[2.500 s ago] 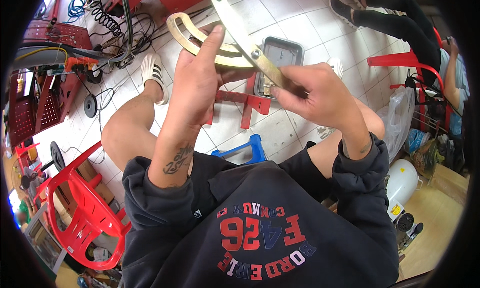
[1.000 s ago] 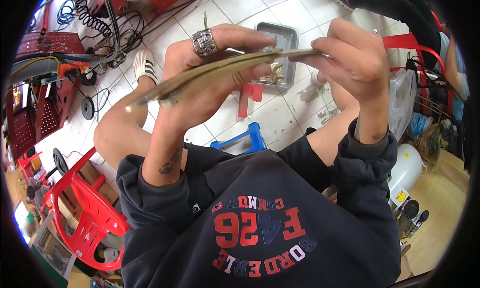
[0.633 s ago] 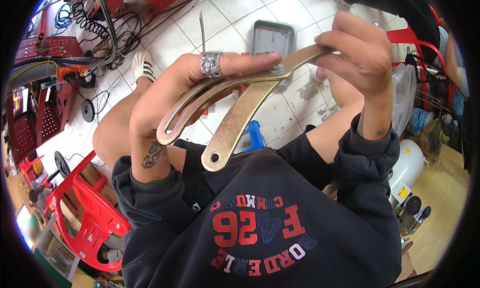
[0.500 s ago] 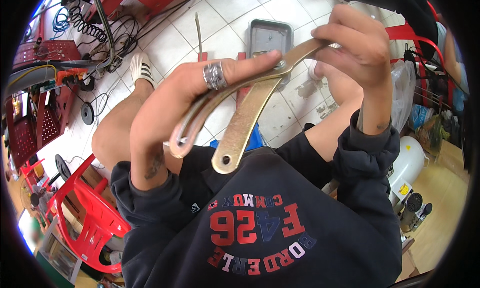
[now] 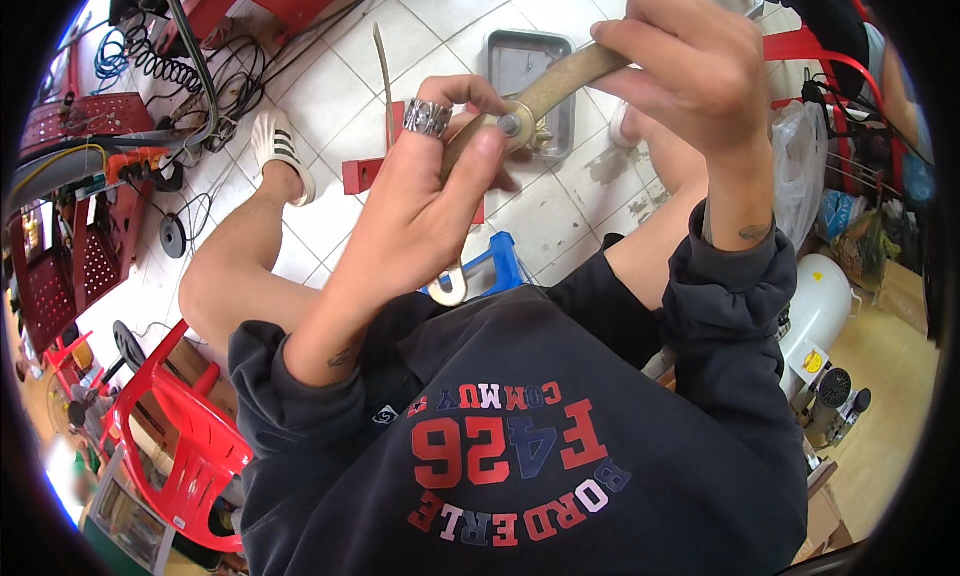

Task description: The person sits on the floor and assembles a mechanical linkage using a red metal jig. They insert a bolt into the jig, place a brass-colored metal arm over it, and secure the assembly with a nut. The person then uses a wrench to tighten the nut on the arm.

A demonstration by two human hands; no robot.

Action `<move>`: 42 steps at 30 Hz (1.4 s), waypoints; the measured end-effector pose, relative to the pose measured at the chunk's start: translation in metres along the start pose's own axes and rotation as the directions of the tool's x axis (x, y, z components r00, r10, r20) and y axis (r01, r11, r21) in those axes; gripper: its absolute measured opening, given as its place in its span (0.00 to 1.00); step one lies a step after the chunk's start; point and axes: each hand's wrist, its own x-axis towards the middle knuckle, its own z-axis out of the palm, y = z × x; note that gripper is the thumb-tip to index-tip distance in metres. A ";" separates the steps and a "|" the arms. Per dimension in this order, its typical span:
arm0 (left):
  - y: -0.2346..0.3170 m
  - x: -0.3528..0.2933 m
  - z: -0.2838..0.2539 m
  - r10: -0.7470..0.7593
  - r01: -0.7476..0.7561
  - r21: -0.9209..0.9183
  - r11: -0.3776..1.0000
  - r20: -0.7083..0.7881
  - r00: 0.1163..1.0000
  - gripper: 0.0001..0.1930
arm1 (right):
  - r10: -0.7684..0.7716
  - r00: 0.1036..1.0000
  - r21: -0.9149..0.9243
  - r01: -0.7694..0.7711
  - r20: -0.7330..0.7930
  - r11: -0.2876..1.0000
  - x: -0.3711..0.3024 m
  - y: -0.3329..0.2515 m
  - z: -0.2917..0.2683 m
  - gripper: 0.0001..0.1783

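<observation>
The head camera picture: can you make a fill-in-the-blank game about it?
The hinged metal bracket is held by the left hand and the ____.
The left hand wears a silver ____.
The grey tray rests on the tiled ____.
The plastic armchair at lower left is ____.

Missing words: right hand; ring; floor; red.

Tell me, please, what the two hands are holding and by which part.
A brass-coloured metal bracket: the right hand pinches its upper end, while the left hand grips it at the bolted joint.
</observation>
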 end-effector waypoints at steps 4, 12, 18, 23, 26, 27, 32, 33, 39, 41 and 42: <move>0.007 0.003 0.010 -0.228 0.223 -0.051 0.973 -0.123 0.966 0.18 | -0.003 0.999 -0.062 0.005 0.042 0.998 -0.005 -0.002 0.007 0.10; -0.003 0.009 0.003 -0.204 0.191 -0.227 0.955 -0.037 0.978 0.22 | 0.025 0.997 -0.065 -0.030 -0.076 0.997 0.002 0.002 0.013 0.12; 0.005 0.007 0.001 -0.210 0.142 -0.363 0.921 -0.156 0.965 0.27 | 0.206 0.960 0.354 -0.129 -0.191 0.926 -0.001 -0.005 0.006 0.15; 0.010 0.008 -0.009 -0.264 0.141 -0.507 0.851 -0.180 0.947 0.42 | 0.401 0.893 0.975 -0.224 0.204 0.003 -0.024 0.010 -0.033 0.18; 0.011 0.008 -0.007 -0.264 0.135 -0.489 0.862 -0.206 0.942 0.47 | 0.459 0.680 0.815 -0.411 0.572 -0.408 -0.020 0.005 -0.026 0.17; 0.013 0.009 -0.005 -0.267 0.127 -0.503 0.855 -0.217 0.939 0.46 | 0.454 0.599 0.749 -0.472 0.659 -0.465 -0.021 0.006 -0.023 0.17; 0.024 0.006 -0.010 -0.277 0.155 -0.566 0.810 -0.135 0.951 0.34 | 0.751 0.311 0.677 -0.696 0.582 -0.237 -0.008 0.014 -0.052 0.22; 0.024 0.005 -0.012 -0.274 0.163 -0.617 0.770 -0.090 0.957 0.33 | 0.811 0.275 0.695 -0.687 0.517 -0.211 -0.013 0.018 -0.070 0.23; 0.032 0.001 -0.013 -0.208 0.183 -0.739 0.648 0.060 0.976 0.32 | 0.845 0.219 0.727 -0.638 0.488 -0.255 -0.063 0.020 -0.141 0.09; 0.033 0.000 -0.012 -0.215 0.182 -0.793 0.581 0.067 0.974 0.31 | 0.911 0.152 0.754 -0.622 0.383 -0.213 -0.083 0.012 -0.128 0.08; 0.034 -0.001 -0.013 -0.218 0.180 -0.817 0.548 0.069 0.974 0.31 | 0.933 0.135 0.756 -0.630 0.334 -0.179 -0.098 0.010 -0.118 0.07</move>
